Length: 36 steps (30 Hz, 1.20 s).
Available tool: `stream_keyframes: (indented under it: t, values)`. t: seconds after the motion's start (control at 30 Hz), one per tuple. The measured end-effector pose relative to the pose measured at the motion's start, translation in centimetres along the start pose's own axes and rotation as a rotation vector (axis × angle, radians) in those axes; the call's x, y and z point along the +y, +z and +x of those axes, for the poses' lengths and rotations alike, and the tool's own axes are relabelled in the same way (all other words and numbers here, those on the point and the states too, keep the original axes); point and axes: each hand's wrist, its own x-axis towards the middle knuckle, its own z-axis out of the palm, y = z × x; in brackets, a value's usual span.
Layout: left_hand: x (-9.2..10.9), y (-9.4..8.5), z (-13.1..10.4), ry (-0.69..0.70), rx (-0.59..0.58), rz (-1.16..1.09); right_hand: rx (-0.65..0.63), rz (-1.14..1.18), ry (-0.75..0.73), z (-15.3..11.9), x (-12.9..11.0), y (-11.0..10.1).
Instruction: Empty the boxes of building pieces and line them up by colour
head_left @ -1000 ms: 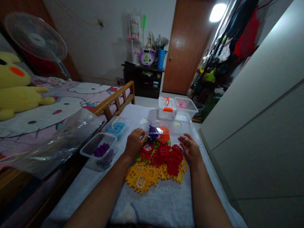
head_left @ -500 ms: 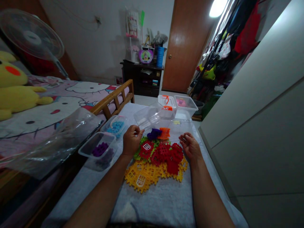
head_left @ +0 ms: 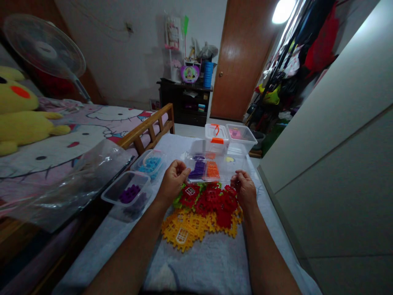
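A clear plastic container (head_left: 231, 167) stretches between my two hands. My left hand (head_left: 175, 177) pinches its near left corner. At the near right corner, my right hand (head_left: 245, 186) has curled fingers closed on the edge. Purple pieces (head_left: 197, 169) and orange pieces (head_left: 212, 170) show through the clear plastic; whether they lie inside or behind it I cannot tell. Just below the container lie red toothed building pieces (head_left: 223, 205), with green pieces (head_left: 177, 201) partly under them. Yellow toothed pieces (head_left: 184, 227) spread out nearest to me, one with a white window insert.
Left of my hands stand a tub with purple pieces (head_left: 130, 193) and a tub with blue pieces (head_left: 150, 164). Behind are a lidded box with orange clips (head_left: 216, 135) and an uncovered clear box (head_left: 241, 137). A wooden bed rail (head_left: 147, 127) borders the left; a pale cabinet (head_left: 331, 164) borders the right.
The clear plastic's raised left part has come down and now lies in front of the purple and orange pieces. My left hand moved slightly right and down; my right hand closed at the edge.
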Motion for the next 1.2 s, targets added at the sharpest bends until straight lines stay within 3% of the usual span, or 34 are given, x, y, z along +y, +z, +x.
stream_keyframes:
  t: [0.2,0.43,0.77,1.2]
  values:
    - [-0.6,0.6,-0.1,-0.176,-0.03,-0.142,-0.047,-0.274,-0.059,-0.6,0.1,0.5]
    - [-0.8,0.9,-0.4,-0.218,-0.018,-0.242,0.026,-0.531,-0.121,-1.7,0.5,1.6]
    - [-0.7,1.1,-0.4,-0.182,0.007,-0.128,0.097,-0.557,-0.128,-2.0,0.7,2.3]
    - [-0.6,1.0,-0.1,-0.169,0.018,-0.126,0.03,-0.494,-0.167,-1.0,0.7,1.1]
